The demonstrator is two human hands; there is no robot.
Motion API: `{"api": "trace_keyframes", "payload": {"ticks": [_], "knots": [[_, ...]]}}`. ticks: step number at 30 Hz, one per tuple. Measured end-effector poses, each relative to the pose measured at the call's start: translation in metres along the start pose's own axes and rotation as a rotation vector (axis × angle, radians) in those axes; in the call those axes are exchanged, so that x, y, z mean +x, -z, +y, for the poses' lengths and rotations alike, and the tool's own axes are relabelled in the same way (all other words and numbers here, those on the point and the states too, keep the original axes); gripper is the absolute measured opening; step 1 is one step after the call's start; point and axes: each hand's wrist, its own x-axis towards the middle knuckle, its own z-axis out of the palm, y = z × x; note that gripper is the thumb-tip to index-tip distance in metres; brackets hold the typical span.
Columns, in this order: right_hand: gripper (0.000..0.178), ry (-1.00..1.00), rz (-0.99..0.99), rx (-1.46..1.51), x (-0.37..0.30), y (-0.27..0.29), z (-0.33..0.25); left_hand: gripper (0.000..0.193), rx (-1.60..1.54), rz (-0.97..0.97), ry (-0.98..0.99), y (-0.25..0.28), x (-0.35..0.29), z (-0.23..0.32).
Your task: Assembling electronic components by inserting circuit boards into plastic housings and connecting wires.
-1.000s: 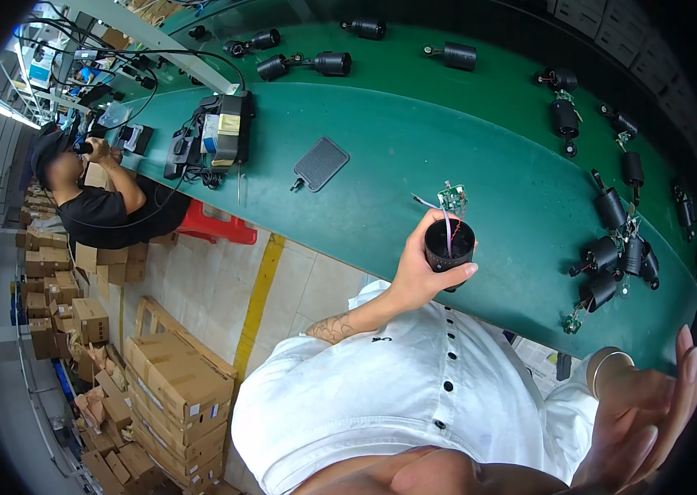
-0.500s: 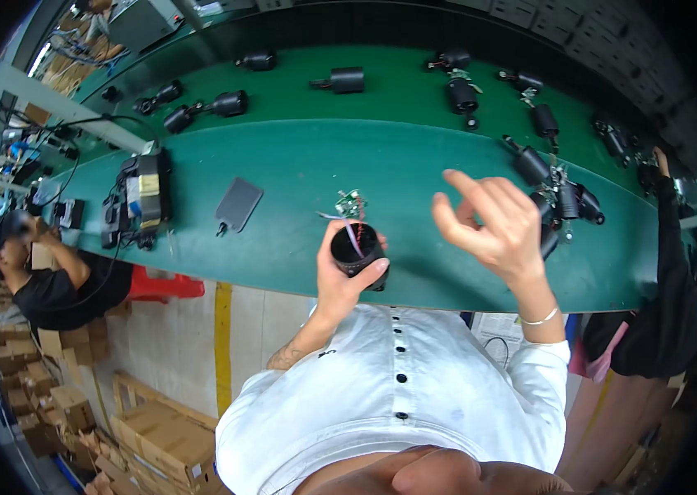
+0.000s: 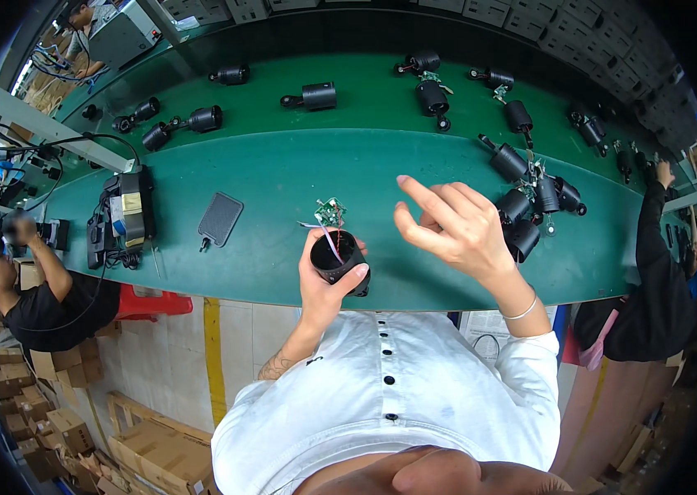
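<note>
My left hand (image 3: 325, 285) is wrapped round a black cylindrical housing (image 3: 352, 282), its open mouth facing up. A green circuit board (image 3: 331, 213) hangs out past the far rim of the housing, joined to it by thin red and pale lilac wires (image 3: 331, 240). Above the bench, to the right, my right hand (image 3: 460, 229) is raised with index finger and thumb apart, and nothing shows between them. The other fingers of that hand are curled. Close beyond it lies a cluster of black housings (image 3: 522, 202) with circuit boards attached.
Along the far green strip (image 3: 258, 115) lie several more black housings (image 3: 320, 96). Left on the bench (image 3: 274, 173) are a dark grey flat pad (image 3: 221, 219) and a black device with cables (image 3: 136, 206). Co-workers sit at the left (image 3: 43, 289) and right (image 3: 641, 272).
The whole view has shifted, so bench items sit farther left. My left hand keeps its hold on the housing; my right hand stays raised with much the same finger pose.
</note>
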Motion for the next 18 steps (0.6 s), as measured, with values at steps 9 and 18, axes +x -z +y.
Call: {"api": "trace_keyframes", "payload": {"ticks": [9,18], "knots": [[0.036,0.294,0.354,-0.146,0.096,0.052,-0.022,0.054,0.039,-0.034,-0.018,-0.003,0.005,-0.001],[0.044,0.096,-0.402,-0.047,0.149,0.118,-0.069,0.051,0.039,-0.049,0.003,0.001,0.003,-0.003]]}}
